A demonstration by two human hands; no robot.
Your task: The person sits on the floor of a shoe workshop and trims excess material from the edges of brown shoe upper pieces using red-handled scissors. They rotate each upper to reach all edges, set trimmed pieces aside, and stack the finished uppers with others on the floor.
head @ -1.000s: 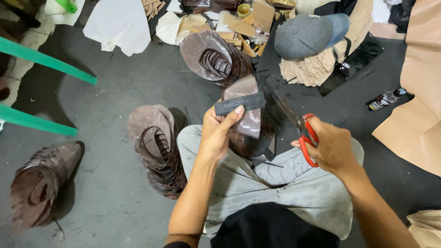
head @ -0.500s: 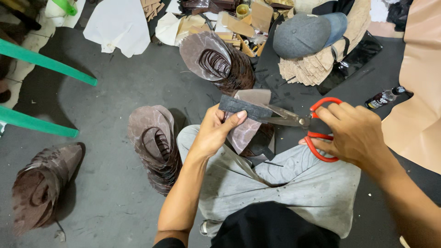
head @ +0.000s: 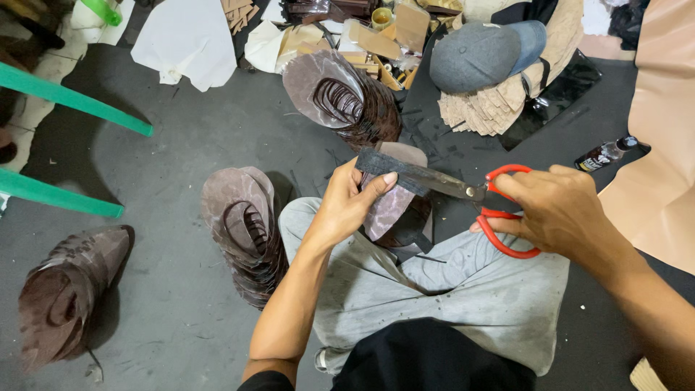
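Grey cap, small bottle

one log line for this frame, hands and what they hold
left hand: holds brown leather piece | right hand: grips red-handled scissors | blades: on dark strip | nearby: stacked cut pieces

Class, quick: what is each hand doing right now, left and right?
Left hand: closed on a brown leather piece, thumb on top.
Right hand: closed on red-handled scissors, blades at the piece's top edge.
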